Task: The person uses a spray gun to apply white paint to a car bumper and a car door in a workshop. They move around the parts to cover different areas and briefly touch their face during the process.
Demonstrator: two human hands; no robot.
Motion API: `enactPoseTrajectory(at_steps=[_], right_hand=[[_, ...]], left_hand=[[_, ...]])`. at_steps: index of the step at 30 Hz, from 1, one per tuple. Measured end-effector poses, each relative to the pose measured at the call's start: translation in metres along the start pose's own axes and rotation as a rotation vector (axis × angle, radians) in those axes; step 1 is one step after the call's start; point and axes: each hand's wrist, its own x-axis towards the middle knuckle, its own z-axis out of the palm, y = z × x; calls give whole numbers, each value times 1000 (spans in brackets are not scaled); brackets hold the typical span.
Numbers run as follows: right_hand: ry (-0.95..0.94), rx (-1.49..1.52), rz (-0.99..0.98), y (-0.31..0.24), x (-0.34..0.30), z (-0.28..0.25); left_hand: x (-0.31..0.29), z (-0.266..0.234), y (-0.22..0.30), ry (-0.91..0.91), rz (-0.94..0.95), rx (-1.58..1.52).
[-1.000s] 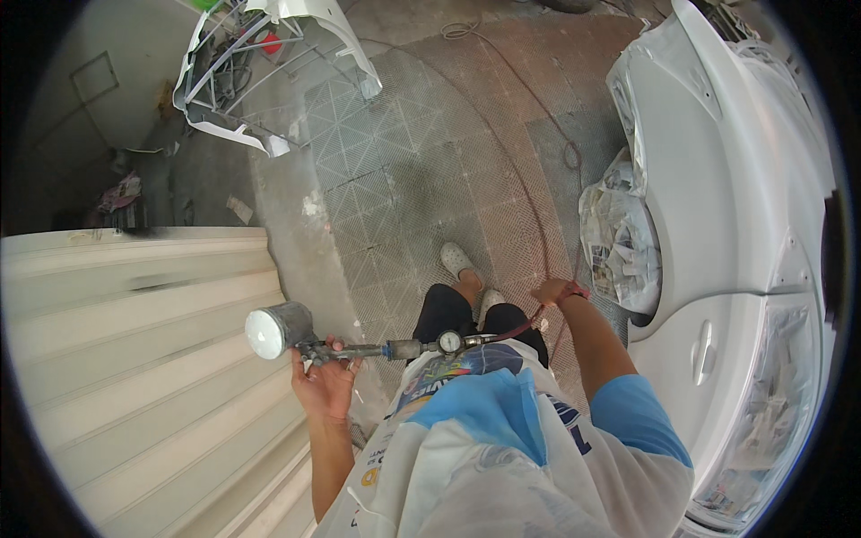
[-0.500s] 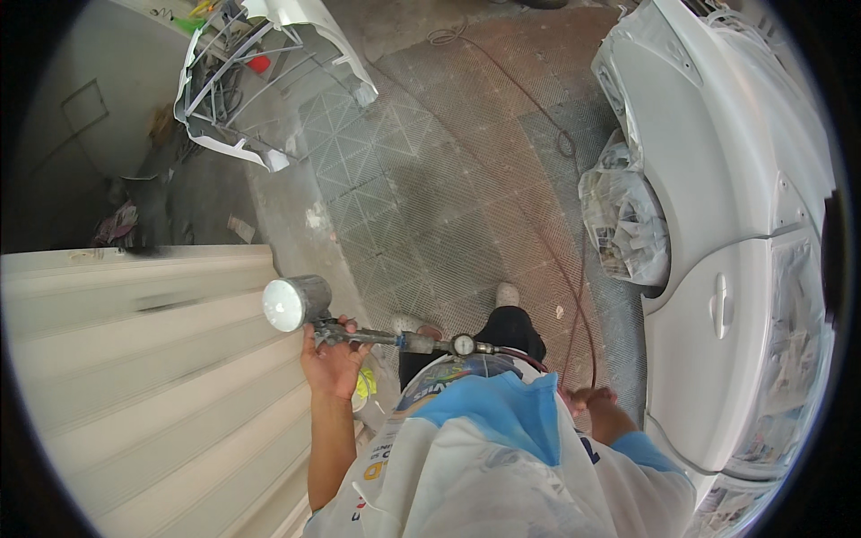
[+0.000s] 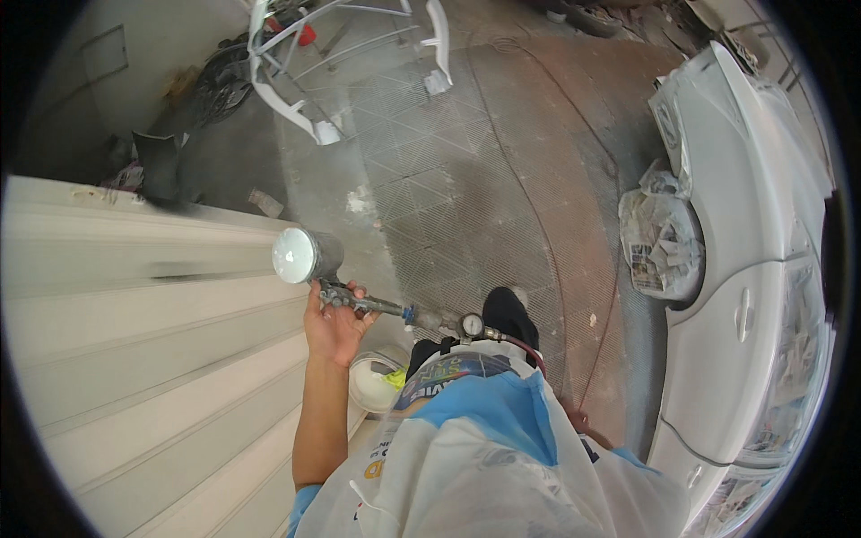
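1. And there it goes: since the earlier frame the spray gun [image 3: 375, 304] shifts a little farther ahead of me, the white car [image 3: 753, 188] slides right in my view, and the pale bucket [image 3: 366, 387] comes into fuller sight.
2. My left hand [image 3: 336, 330] is wrapped around the gun, palm facing up, thumb on one side and fingers on the other.
3. The right hand [image 3: 581, 420] sits down by my hip, mostly behind my shirt [image 3: 489, 408]; I can't tell what it grips. The two hands are well apart.
4. The gun is out in front on my left, its round cup [image 3: 309, 255] tilted, near the end of the cream ribbed panel [image 3: 170, 323].
5. Behind the gun a round gauge [image 3: 471, 325] sits in line, and a reddish hose [image 3: 527, 348] leads off past my waist.
6. Over on the right, the car's wheel [image 3: 662, 247] wears its wrapping; up top, a metal stand [image 3: 291, 45] carries a white curved part [image 3: 289, 109].
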Motion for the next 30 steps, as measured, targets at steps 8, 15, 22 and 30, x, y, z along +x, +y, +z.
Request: enactPoseTrajectory(at_steps=[8, 15, 22, 30], right_hand=[[771, 771, -746, -309, -90, -327], [568, 131, -1567, -604, -238, -466], [224, 170, -1566, -782, -230, -530], [453, 462, -1371, -876, -214, -583]], left_hand=[[45, -35, 113, 20, 99, -4], [139, -9, 200, 57, 120, 125], [217, 44, 286, -49, 178, 141], [316, 44, 375, -329, -6, 312]])
